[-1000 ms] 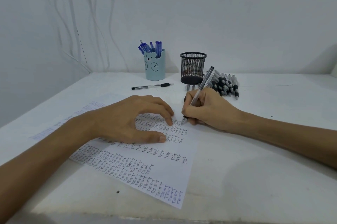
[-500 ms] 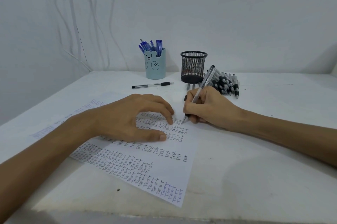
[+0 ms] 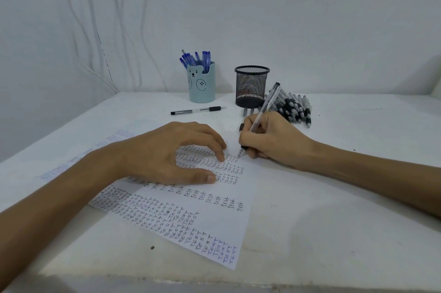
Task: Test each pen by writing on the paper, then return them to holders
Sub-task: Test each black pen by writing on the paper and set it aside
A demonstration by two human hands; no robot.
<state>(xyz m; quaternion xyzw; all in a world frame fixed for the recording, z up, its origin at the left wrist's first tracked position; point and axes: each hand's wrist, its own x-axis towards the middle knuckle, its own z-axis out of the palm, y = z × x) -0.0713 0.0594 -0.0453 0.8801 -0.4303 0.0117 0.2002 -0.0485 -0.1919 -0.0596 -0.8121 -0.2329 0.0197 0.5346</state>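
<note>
As right hand (image 3: 274, 143) writes, pen (image 3: 265, 107) near paper (image 3: 214, 233) edge

a white table (image 3: 346, 233) meets plain white walls (image 3: 286, 18) hung with white cables (image 3: 93, 30).

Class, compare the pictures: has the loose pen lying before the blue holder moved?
No. The loose pen lies where it did, just in front of the blue holder, tip toward the mesh holder.

Only one view is provided, taken from head height at the near edge of the counter (image 3: 322, 233). It is directed forward and downward, close above the left hand (image 3: 167, 152) and right hand (image 3: 274, 141), and is bounded at the far side by the wall (image 3: 286, 18).
</note>
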